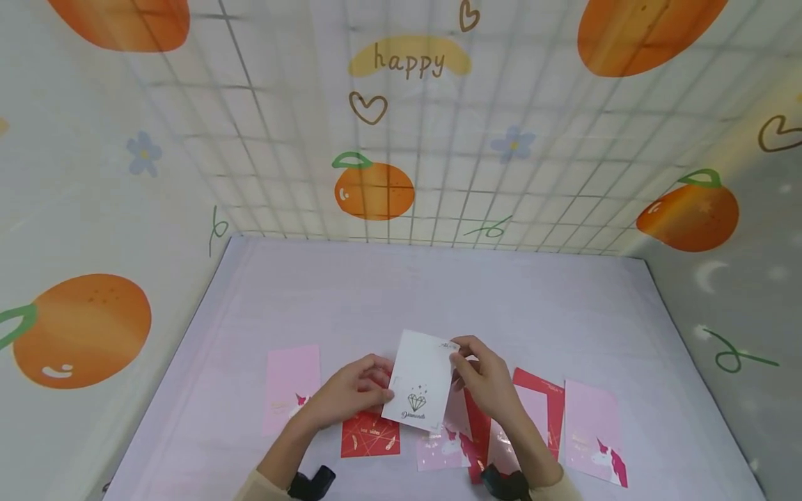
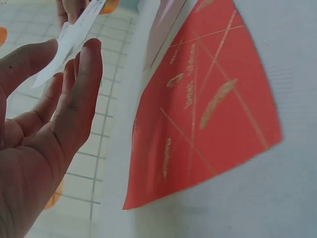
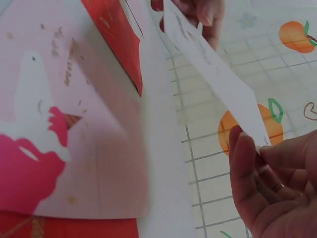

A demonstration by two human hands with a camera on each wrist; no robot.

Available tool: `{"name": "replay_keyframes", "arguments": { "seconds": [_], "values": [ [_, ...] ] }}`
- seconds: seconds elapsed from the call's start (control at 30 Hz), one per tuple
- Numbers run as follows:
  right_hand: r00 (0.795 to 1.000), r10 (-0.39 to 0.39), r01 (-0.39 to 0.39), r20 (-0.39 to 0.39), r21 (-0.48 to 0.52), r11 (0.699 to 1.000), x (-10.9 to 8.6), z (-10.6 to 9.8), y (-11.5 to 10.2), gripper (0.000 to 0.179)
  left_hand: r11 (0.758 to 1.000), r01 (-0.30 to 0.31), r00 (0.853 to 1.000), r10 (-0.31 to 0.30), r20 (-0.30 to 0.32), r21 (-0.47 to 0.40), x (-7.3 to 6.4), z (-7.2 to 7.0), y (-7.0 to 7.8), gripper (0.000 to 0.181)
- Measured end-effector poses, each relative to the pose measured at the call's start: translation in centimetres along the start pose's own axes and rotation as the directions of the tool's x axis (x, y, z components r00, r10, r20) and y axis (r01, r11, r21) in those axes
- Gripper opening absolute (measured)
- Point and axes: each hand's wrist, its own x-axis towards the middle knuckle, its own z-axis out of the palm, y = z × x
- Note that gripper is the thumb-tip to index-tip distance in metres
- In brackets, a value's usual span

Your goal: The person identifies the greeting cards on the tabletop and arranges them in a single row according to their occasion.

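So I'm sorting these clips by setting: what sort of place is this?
Probably a small tabletop booth set up for filming, not a lived-in room: fruit-print sheets wall in a cloth-covered table, where both hands hold a white card above red and pink envelopes.

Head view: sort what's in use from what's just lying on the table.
In use:
- white card, with a diamond drawing
- left hand, holding its left edge
- right hand, pinching its top right corner

Lying about:
- red envelope
- pink envelope at far left
- pink unicorn envelope at far right
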Motion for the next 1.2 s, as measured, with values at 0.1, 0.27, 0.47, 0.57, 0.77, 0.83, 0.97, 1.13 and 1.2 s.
{"name": "replay_keyframes", "arguments": {
  "seconds": [0.1,0.27,0.47,0.57,0.77,0.83,0.97,1.13,1.2],
  "values": [
    [1.000,-0.004,0.004,-0.001,0.011,1.000,0.2,-0.1,0.0,0.024,0.999,0.004,1.000,-0.004,0.014,-0.050,-0.2,0.1,-0.1,0.035],
    [1.000,-0.019,0.019,-0.005,0.017,1.000,0.4,-0.2,0.0,0.024,0.996,0.007,1.000,-0.005,0.023,-0.090,-0.4,0.2,-0.4,0.033],
    [1.000,-0.025,0.026,-0.002,0.029,0.999,0.5,-0.1,0.1,0.024,0.996,0.002,1.000,-0.001,0.013,-0.093,-0.5,0.5,-0.4,0.030],
    [1.000,-0.017,0.018,-0.005,0.033,0.999,0.5,-0.1,0.1,0.023,0.995,0.008,1.000,-0.007,0.011,-0.100,-0.5,0.6,-0.5,0.030],
    [1.000,-0.003,0.003,-0.005,0.043,0.999,0.6,-0.3,0.0,0.025,0.992,0.011,1.000,-0.010,0.013,-0.125,-0.4,0.7,-0.6,0.030],
    [1.000,0.004,-0.004,-0.002,0.051,0.999,0.6,-0.3,0.1,0.027,0.992,0.010,1.000,-0.008,0.014,-0.125,-0.4,0.7,-0.6,0.031],
    [1.000,0.016,-0.017,0.013,0.080,0.997,0.6,-0.4,0.3,0.031,0.991,0.005,1.000,-0.004,0.006,-0.133,-0.2,0.8,-0.6,0.032],
    [0.997,0.048,-0.055,0.055,0.116,0.992,0.4,0.2,0.8,0.032,0.989,0.003,0.999,-0.009,-0.040,-0.146,-0.1,0.7,-0.5,0.034],
    [0.995,0.063,-0.071,0.076,0.117,0.991,0.1,0.6,1.1,0.033,0.989,0.009,0.997,-0.020,-0.069,-0.150,0.0,0.7,-0.5,0.035]
  ]
}}
